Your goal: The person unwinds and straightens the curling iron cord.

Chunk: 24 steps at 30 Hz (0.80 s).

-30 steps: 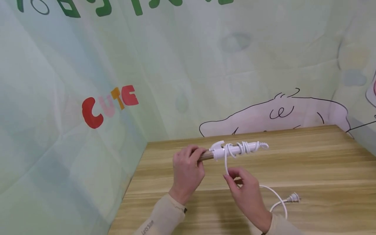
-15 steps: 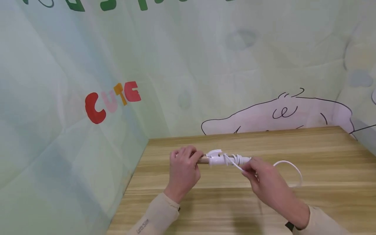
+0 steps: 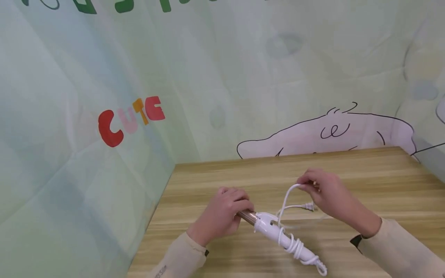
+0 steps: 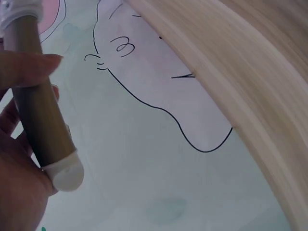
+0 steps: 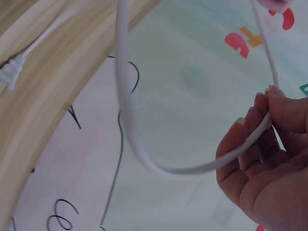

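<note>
A curling iron (image 3: pixel 272 231) with a white handle and bronze barrel slants down to the right above the table in the head view. My left hand (image 3: pixel 222 212) grips its barrel, fingers curled around it. In the left wrist view the barrel (image 4: pixel 41 120) and its white tip (image 4: pixel 67 175) show past the thumb. Several turns of white cord (image 3: pixel 295 247) wrap the handle. Up and right of the handle, my right hand (image 3: pixel 325 193) pinches a stretch of that cord between thumb and fingers. A loop of the cord (image 5: pixel 192 169) hangs from those fingers in the right wrist view.
The cord's white plug (image 3: pixel 308 206) is in view below the right hand, over the wood-grain table (image 3: pixel 194 173). A printed curtain (image 3: pixel 208 77) with a cartoon drawing and coloured letters stands behind and to the left.
The curling iron has tipped from nearly level to handle-end down. My right hand has carried the cord up and to the right from below the handle. The plug has shifted left and up.
</note>
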Each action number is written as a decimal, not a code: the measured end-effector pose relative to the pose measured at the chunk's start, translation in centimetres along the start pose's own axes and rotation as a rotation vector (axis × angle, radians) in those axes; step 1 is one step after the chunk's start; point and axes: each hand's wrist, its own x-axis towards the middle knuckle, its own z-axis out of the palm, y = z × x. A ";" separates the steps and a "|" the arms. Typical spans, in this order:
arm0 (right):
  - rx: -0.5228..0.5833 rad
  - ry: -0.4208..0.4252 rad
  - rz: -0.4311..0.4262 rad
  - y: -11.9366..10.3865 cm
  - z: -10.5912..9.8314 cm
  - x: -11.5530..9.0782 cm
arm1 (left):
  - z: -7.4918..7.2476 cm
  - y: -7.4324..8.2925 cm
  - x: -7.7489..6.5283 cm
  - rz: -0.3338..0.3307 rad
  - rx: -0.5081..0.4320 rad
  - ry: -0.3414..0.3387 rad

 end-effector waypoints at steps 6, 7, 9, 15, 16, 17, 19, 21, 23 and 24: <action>0.021 -0.026 0.134 1.9 -0.4 0.1 | -0.1 0.1 0.3 -0.006 -0.250 0.112; 0.028 -0.037 0.149 2.1 -0.3 0.0 | -0.2 0.2 0.2 -0.017 -0.282 0.130; 0.045 -0.069 0.171 2.4 0.5 -0.4 | -0.5 0.4 -0.1 -0.053 -0.343 0.171; 0.075 -0.070 0.093 2.8 4.2 -2.9 | -1.4 1.0 0.4 -0.172 -0.474 0.359; 0.097 -0.072 0.073 2.8 4.8 -3.3 | -1.6 1.1 0.7 -0.194 -0.476 0.383; 0.118 -0.082 0.064 2.7 5.3 -3.7 | -1.7 1.1 0.9 -0.217 -0.463 0.401; 0.150 -0.110 0.037 2.6 6.2 -4.4 | -1.8 1.3 1.4 -0.266 -0.409 0.426; 0.230 -0.183 0.079 2.2 6.9 -4.8 | -1.9 1.4 1.7 -0.318 -0.336 0.441; 0.258 -0.245 0.097 1.8 7.4 -5.2 | -1.9 1.4 1.9 -0.361 -0.252 0.454; 0.267 -0.268 0.100 1.6 7.6 -5.4 | -1.9 1.3 2.0 -0.377 -0.210 0.463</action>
